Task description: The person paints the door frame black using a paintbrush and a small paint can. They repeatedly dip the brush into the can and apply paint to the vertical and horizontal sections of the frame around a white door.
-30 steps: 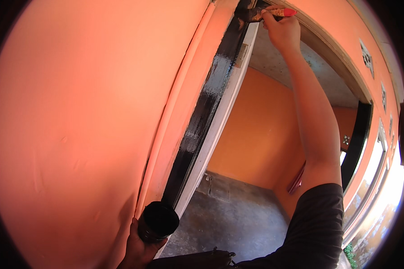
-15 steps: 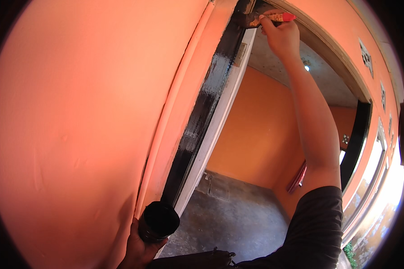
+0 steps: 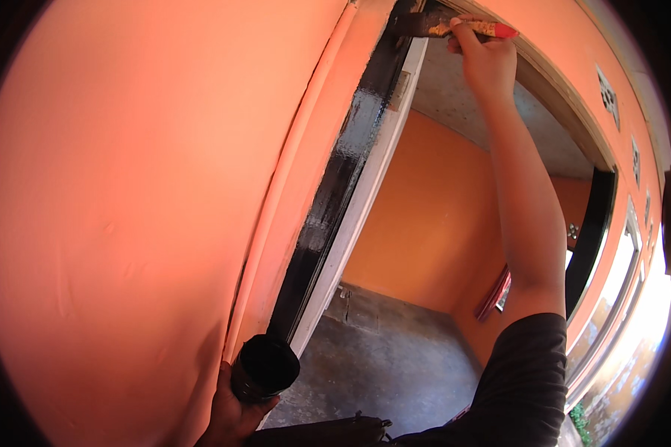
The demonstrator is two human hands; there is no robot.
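My right hand (image 3: 486,56) is raised to the top left corner of a doorway, closed around a paintbrush (image 3: 479,28) with a red-tipped, yellowish handle. The brush's dark bristles lie against the upper part of the door frame (image 3: 335,175), whose left post is coated in glossy black. Low in the view, my left hand (image 3: 235,408) grips a black paint cup (image 3: 267,369) from its left side. The cup's mouth faces up; its inside looks dark, and how full it is I cannot tell.
A salmon-coloured wall (image 3: 142,194) with a vertical conduit pipe (image 3: 294,149) fills the left. A white door edge (image 3: 361,201) runs beside the black post. Through the doorway show an orange wall (image 3: 417,231) and grey floor (image 3: 388,357). The frame's right post (image 3: 593,231) is black too.
My right hand and the paintbrush have shifted a little to the right along the top of the frame. My left hand and the paint cup are almost unmoved.
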